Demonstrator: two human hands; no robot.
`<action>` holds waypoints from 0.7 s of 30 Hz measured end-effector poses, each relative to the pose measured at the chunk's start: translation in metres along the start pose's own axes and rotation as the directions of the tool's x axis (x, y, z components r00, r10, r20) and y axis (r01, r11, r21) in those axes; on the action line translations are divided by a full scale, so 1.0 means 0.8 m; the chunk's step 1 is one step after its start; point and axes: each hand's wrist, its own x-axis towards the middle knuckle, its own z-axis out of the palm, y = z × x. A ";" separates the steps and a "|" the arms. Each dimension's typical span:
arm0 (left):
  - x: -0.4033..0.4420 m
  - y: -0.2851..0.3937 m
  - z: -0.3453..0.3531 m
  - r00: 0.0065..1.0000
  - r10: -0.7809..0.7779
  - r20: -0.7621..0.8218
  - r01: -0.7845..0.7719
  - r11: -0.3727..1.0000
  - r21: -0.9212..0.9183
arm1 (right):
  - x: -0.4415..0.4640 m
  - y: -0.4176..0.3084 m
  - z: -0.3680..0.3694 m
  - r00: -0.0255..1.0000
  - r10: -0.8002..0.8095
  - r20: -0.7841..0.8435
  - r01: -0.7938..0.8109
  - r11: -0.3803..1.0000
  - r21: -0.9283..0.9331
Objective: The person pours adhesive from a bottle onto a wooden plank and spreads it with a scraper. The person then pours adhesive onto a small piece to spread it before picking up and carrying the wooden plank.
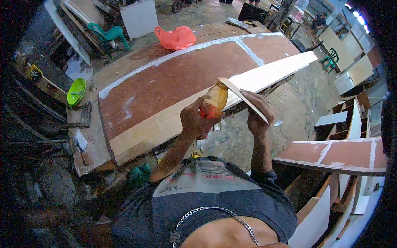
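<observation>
Fingers of the left hand (195,118) clasp a bottle (216,98), those of the right hand (261,112) a thin strip (237,91) at its three o'clock, held clear of the panel (165,82), whose near side pale boards (163,120) already line from eight to two o'clock.

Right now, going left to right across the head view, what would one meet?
Lime green bowl → nearer green plastic chair → red plastic bag → yellowish bottle → right hand → more distant green plastic chair.
</observation>
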 end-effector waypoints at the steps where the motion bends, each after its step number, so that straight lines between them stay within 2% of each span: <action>1: 0.000 0.000 0.001 1.000 -0.013 0.010 0.013 0.999 -0.045 | 0.000 0.001 0.001 1.000 0.000 0.000 0.000 1.000 0.000; 3: 0.000 0.001 0.002 0.999 -0.024 0.021 0.026 0.996 -0.091 | -0.003 0.006 0.003 0.999 -0.043 -0.015 0.043 0.999 -0.017; 6: -0.002 0.003 0.003 1.000 -0.016 0.007 0.016 1.000 -0.002 | -0.006 0.012 0.004 0.999 -0.005 -0.033 0.007 0.999 0.035; 9: -0.002 0.003 0.003 1.000 0.005 -0.013 -0.006 0.996 -0.094 | -0.008 0.020 0.004 0.998 0.035 -0.057 -0.031 0.997 0.074; 11: -0.001 0.007 -0.001 0.996 -0.064 0.062 0.062 0.997 0.035 | -0.008 0.025 0.001 0.993 0.060 -0.098 -0.049 0.992 0.113; 13: -0.001 0.004 0.000 0.996 -0.065 0.068 0.064 0.998 0.012 | -0.011 0.022 -0.005 0.986 0.113 -0.125 -0.102 0.991 0.089; 15: 0.000 0.000 0.004 0.996 -0.062 0.071 0.063 0.998 -0.010 | -0.023 0.038 -0.015 0.934 0.328 -0.139 -0.309 0.940 0.142; 17: 0.002 -0.005 0.008 0.996 0.080 -0.037 -0.081 0.995 -0.053 | -0.041 0.066 -0.023 0.844 0.517 -0.140 -0.478 0.845 0.239; 18: 0.003 -0.003 0.007 0.996 0.081 -0.037 -0.083 0.995 -0.055 | -0.042 0.077 -0.027 0.898 0.410 -0.162 -0.362 0.896 0.258; 21: 0.005 0.003 0.003 0.996 0.085 -0.019 -0.085 0.996 -0.020 | -0.049 0.094 -0.029 0.939 0.264 -0.219 -0.198 0.939 0.281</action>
